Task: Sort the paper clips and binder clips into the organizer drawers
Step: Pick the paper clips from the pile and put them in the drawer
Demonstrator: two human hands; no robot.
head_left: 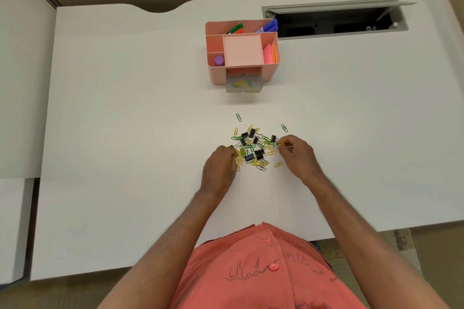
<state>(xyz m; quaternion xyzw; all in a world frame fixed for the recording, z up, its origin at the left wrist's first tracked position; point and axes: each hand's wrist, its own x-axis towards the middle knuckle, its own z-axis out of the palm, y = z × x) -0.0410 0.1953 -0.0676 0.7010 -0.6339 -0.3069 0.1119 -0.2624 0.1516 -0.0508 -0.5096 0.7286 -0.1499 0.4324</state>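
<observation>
Paper clips [253, 150], thin yellow and green wire loops, lie mixed with black binder clips [259, 154] at frame centre; left hand [221, 165] and right hand [297, 154] each pinch yellow clips, below the pink plastic organizer [216, 75].

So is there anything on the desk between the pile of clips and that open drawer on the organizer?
Nothing visible blocks the way. Bare desk lies between the clip pile and the open drawer; only one loose green paper clip lies flat in that stretch. Both hands, left and right, are at the pile's sides.
</observation>
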